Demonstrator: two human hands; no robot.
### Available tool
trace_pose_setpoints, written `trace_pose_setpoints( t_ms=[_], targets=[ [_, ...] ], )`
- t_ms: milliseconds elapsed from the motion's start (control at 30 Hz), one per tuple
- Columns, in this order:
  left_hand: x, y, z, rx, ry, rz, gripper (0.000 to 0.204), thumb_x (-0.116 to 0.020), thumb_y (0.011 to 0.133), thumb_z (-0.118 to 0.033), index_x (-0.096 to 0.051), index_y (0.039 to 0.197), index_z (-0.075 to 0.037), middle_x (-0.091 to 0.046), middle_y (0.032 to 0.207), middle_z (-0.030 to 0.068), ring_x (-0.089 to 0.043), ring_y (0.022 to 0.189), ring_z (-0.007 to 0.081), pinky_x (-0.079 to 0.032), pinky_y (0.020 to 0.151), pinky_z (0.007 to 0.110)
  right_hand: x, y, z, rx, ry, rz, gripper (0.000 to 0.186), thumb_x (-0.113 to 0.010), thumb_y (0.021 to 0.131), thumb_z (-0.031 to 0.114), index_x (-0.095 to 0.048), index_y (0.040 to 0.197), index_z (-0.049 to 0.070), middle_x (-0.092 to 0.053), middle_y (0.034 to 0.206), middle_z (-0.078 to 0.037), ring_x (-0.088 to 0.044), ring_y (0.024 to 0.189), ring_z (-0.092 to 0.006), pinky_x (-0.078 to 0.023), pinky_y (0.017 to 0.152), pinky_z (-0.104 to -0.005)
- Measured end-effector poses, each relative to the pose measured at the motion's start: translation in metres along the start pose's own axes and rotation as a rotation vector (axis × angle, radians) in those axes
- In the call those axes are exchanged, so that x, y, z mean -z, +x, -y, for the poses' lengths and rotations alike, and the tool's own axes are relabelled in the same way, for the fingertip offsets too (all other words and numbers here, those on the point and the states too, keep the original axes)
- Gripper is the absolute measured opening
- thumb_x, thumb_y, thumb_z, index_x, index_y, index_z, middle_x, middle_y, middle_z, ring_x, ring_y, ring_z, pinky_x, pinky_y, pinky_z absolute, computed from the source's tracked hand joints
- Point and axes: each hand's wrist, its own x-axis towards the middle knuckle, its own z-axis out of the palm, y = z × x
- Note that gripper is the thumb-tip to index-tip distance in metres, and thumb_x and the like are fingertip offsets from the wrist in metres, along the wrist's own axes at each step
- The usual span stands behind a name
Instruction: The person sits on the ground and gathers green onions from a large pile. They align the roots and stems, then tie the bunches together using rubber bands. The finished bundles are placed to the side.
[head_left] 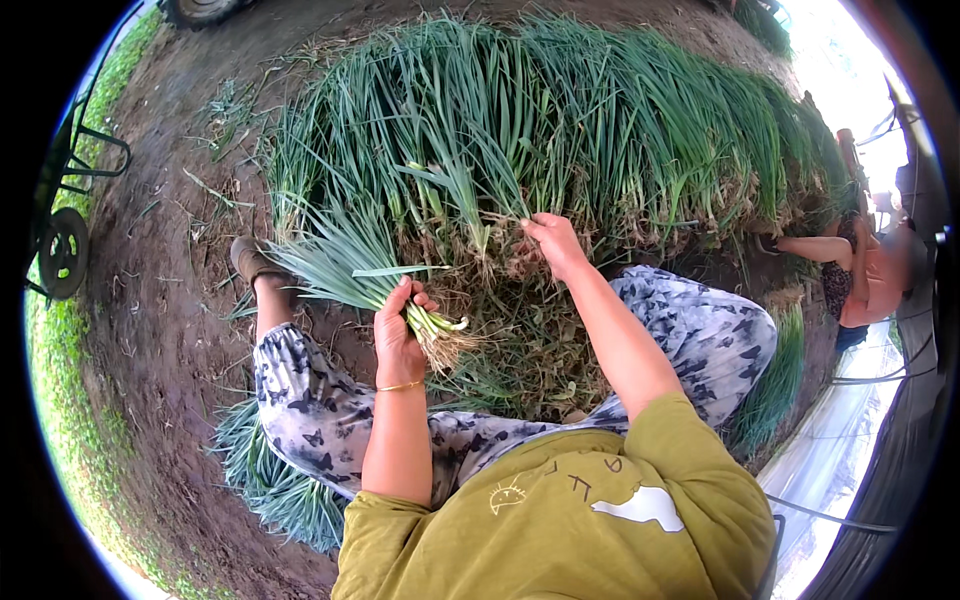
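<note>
My left hand (398,332) is closed around a bunch of green onions (345,262), its leaves fanning toward the upper left. Their white ends and stringy roots (448,345) stick out on the thumb side, pointing right. My right hand (556,243) is at the near edge of a large heap of green onions (620,110). Its thumb and forefinger pinch what looks like a single green onion (512,190), its green leaves reaching up over the heap; the grip itself is partly hidden. Brown, dry roots line the heap's near side.
Between my legs lies a pile of withered leaves and trimmings (545,355). More green onions (275,475) lie by my left knee, and another bundle (775,375) beyond my right knee. A wheeled cart (65,250) stands far left. Another person (865,270) sits at right.
</note>
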Motion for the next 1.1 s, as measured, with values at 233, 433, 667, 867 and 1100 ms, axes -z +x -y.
trace_pose_setpoints(
  t_ms=[233,433,667,867,1100],
  targets=[
    [0.000,0.000,0.007,-0.017,0.029,0.022,0.010,-0.062,0.087,-0.012,-0.055,0.086,-0.005,-0.054,0.073,0.0029,-0.050,0.060,0.0112,-0.042,0.056,0.027,0.018,-0.044,-0.004,-0.183,0.508,0.061,0.020,-0.058,0.090,0.017,-0.059,0.103,0.002,-0.064,0.088,-0.006,-0.064,0.064,-0.0142,-0.045,0.044,-0.0271],
    [-0.001,-0.007,0.020,-0.010,0.160,-0.043,0.014,-0.062,0.086,-0.009,-0.059,0.093,0.003,-0.060,0.079,0.0062,-0.056,0.062,0.0119,-0.049,0.056,0.028,0.015,-0.061,-0.016,-0.002,0.166,-0.049,0.019,-0.062,0.088,0.017,-0.067,0.089,-0.002,-0.064,0.080,-0.004,-0.057,0.067,-0.0093,-0.047,0.057,-0.0242],
    [-0.016,-0.012,0.047,0.010,0.404,0.069,0.019,-0.065,0.077,0.001,-0.061,0.095,0.004,-0.066,0.089,0.0106,-0.060,0.064,0.0148,-0.052,0.059,0.027,-0.022,-0.119,0.003,-0.069,0.148,0.315,0.015,-0.066,0.084,0.013,-0.065,0.082,-0.002,-0.059,0.066,0.000,-0.049,0.050,-0.0064,-0.039,0.046,-0.0214],
    [-0.026,-0.026,0.044,-0.061,0.435,0.078,0.017,-0.068,0.073,0.005,-0.061,0.088,-0.001,-0.064,0.076,0.0075,-0.060,0.064,0.0159,-0.050,0.059,0.028,-0.044,-0.124,0.007,-0.012,0.229,0.398,0.018,-0.064,0.085,0.016,-0.063,0.083,-0.002,-0.054,0.063,0.002,-0.048,0.051,-0.0063,-0.039,0.046,-0.0215],
    [-0.006,-0.008,0.029,-0.136,0.391,-0.133,0.014,-0.069,0.071,0.008,-0.060,0.080,0.002,-0.063,0.072,0.0088,-0.057,0.056,0.0186,-0.047,0.050,0.030,-0.026,-0.139,0.003,-0.045,0.047,0.428,0.017,-0.062,0.088,0.017,-0.060,0.083,0.001,-0.053,0.065,0.002,-0.045,0.054,-0.0038,-0.036,0.047,-0.0191]
  ],
)
